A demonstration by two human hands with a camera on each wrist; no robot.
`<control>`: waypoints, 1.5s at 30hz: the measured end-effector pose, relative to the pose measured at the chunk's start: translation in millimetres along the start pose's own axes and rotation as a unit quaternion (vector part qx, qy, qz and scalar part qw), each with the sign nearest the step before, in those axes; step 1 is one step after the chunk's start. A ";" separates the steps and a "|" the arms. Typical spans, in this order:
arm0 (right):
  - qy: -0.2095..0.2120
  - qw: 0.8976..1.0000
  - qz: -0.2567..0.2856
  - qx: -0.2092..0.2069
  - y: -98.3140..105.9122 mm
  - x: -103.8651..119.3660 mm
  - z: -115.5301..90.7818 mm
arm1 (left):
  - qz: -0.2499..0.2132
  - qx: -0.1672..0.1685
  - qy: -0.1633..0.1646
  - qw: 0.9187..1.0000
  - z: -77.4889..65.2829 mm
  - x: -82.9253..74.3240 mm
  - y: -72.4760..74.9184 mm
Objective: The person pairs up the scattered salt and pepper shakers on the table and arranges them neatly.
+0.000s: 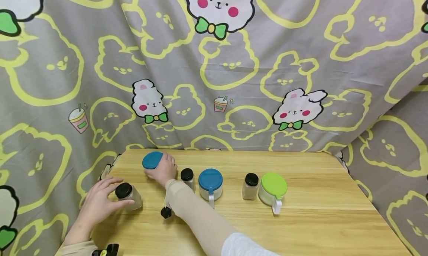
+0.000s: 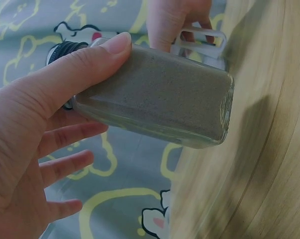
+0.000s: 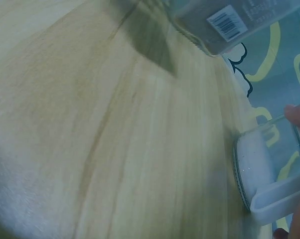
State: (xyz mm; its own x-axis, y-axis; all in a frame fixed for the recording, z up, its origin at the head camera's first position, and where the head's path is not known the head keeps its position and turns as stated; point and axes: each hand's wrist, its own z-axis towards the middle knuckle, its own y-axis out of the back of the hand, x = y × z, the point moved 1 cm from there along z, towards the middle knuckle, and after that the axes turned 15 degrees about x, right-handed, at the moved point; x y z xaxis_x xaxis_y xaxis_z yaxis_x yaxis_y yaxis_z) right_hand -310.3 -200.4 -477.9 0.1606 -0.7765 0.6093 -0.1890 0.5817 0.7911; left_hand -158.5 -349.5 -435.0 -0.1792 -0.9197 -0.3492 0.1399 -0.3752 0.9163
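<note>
At the left of the head view, my left hand [image 1: 100,202] pinches a square glass jar [image 1: 135,201] with a black lid between thumb and index finger. Grey-brown powder fills this jar [image 2: 160,94] in the left wrist view; the other fingers are spread below it. Its shadow falls on the table apart from its base. My right hand [image 1: 166,170] reaches to the back left and grips a blue-lidded seasoning pot [image 1: 152,160]. The right wrist view shows the pot's clear wall, white contents [image 3: 254,159] and white handle [image 3: 279,199], with fingertips around it.
Right of my right hand stand a black-lidded jar [image 1: 188,177] and another blue-lidded pot [image 1: 210,181]. Farther right, a second black-lidded jar [image 1: 250,187] sits beside a green-lidded pot [image 1: 273,187]. A patterned curtain [image 1: 234,81] hangs behind the wooden table [image 1: 311,226].
</note>
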 end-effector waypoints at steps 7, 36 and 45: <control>-0.007 1.000 -0.008 -0.024 -4.9 -3.2 -0.8 | -0.005 -0.003 -0.003 1.000 0.6 -0.5 -0.9; 0.046 0.999 -0.007 -0.028 -6.9 -0.8 -18.6 | -0.003 0.001 -0.003 1.000 -0.6 0.5 -3.9; 0.060 0.998 0.000 -0.022 -2.3 3.7 -26.9 | -0.004 0.003 0.001 1.000 0.3 2.6 -1.9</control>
State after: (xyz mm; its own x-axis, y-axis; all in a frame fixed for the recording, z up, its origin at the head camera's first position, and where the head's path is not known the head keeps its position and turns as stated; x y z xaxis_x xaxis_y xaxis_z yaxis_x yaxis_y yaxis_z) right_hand -283.3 -198.0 -476.0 0.2768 -0.7433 0.6090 -0.1469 0.5936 0.7913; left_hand -159.5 -351.1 -437.6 -0.1791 -0.9166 -0.3574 0.1321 -0.3824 0.9145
